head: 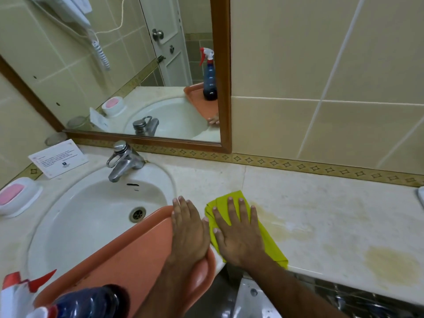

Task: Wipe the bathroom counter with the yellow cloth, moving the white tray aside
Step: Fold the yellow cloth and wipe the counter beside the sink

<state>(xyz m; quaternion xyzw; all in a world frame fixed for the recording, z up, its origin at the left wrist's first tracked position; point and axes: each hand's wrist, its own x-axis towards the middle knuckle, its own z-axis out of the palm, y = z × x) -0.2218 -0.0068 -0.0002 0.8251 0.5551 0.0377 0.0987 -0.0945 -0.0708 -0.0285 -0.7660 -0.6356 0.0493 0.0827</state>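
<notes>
right hand flat, fingers spread, pressing yellow cloth on table right of sink, left hand flat on salmon-coloured tray edge, tray overhanging sink, spray bottle on it

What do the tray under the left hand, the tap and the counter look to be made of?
Tray: likely plastic, salmon-orange, smooth with a soft sheen and moulded rim. Tap: polished metal, mirror-like reflections. Counter: pale stone or a stone look-alike, faintly mottled, with yellowish stains.
</notes>
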